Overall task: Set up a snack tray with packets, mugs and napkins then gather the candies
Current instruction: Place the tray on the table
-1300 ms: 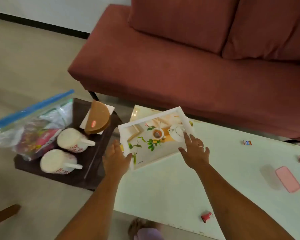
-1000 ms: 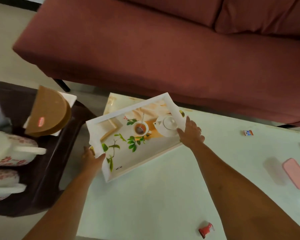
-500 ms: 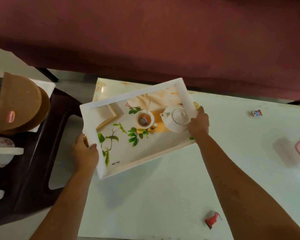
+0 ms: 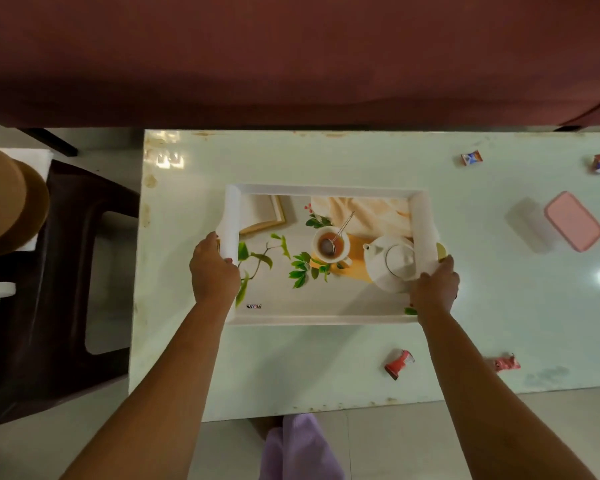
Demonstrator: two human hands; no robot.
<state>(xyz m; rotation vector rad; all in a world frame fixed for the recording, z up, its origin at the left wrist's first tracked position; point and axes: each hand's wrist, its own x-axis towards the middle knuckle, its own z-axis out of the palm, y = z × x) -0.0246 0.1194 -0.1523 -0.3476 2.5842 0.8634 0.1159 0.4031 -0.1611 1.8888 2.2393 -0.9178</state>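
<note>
Glossy pale table (image 4: 326, 368), smooth white printed tray (image 4: 326, 319), matt cloth sofa (image 4: 291, 57).

White tray (image 4: 326, 319) (teapot-and-teacup picture on its floor) lies level, long sides left to right; wrapped candies (image 4: 399, 364) lie scattered to its right.

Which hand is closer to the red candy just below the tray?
Right. The right hand grips the tray at its right end, just beyond the red candy; the left hand grips the opposite end, well off to the candy's left.
</note>
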